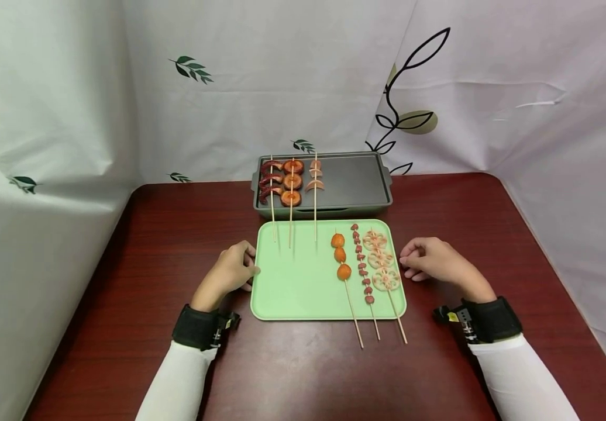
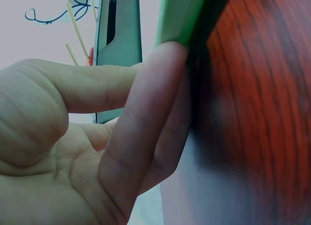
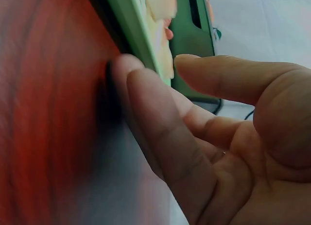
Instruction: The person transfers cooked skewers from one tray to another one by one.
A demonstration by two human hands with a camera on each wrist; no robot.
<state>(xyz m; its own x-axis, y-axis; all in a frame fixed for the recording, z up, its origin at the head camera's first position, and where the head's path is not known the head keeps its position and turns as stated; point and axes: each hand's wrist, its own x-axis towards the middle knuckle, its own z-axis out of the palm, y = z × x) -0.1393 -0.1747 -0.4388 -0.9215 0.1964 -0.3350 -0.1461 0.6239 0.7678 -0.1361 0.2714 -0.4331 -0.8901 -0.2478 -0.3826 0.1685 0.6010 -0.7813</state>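
A light green tray (image 1: 292, 292) lies on the dark red table (image 1: 166, 234). On its right half lie three skewers: orange balls (image 1: 340, 255), small red pieces (image 1: 362, 266) and lotus root slices (image 1: 380, 260). My left hand (image 1: 245, 266) rests on the table with loosely curled fingers at the tray's left edge. In the left wrist view a fingertip (image 2: 167, 55) touches the tray's rim (image 2: 180, 16). My right hand (image 1: 410, 260) rests the same way at the right edge. In the right wrist view its fingertips (image 3: 124, 69) meet the tray's rim (image 3: 129, 25), and the thumb stays off it.
A dark grey grill pan (image 1: 355, 181) stands just behind the tray, with three skewers (image 1: 292, 181) on its left part, their sticks reaching over the tray. White patterned cloth hangs behind and at both sides. Bare table lies left, right and in front of the tray.
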